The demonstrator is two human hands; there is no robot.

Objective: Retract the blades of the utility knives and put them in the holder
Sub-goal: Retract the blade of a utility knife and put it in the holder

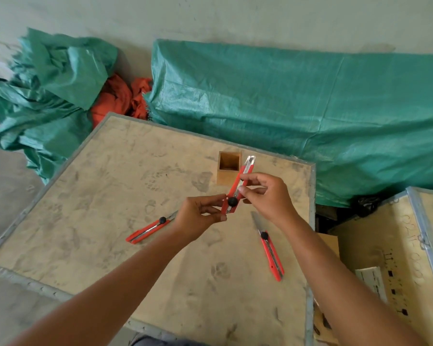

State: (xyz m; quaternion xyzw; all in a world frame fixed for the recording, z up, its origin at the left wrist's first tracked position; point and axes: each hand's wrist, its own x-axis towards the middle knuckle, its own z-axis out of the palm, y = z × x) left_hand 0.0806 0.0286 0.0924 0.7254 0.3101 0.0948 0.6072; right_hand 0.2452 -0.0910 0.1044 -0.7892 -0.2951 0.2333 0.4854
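I hold a red utility knife [238, 187] above the wooden crate top [115, 196], its metal tip pointing up and away. My left hand [198, 217] grips its lower end by the black knob. My right hand [268, 194] pinches its middle. Just behind it stands a small open wooden holder [228, 171], apparently empty. A second red knife [149, 229] lies to the left, its blade end hidden behind my left hand. A third red knife [270, 250] lies to the right with a long blade out.
Green tarpaulin [298, 116] covers bulky things behind the crate, and a crumpled green heap [48, 96] with orange cloth [118, 98] lies at the back left. A second crate [395, 258] with a paper label stands at the right, across a narrow gap.
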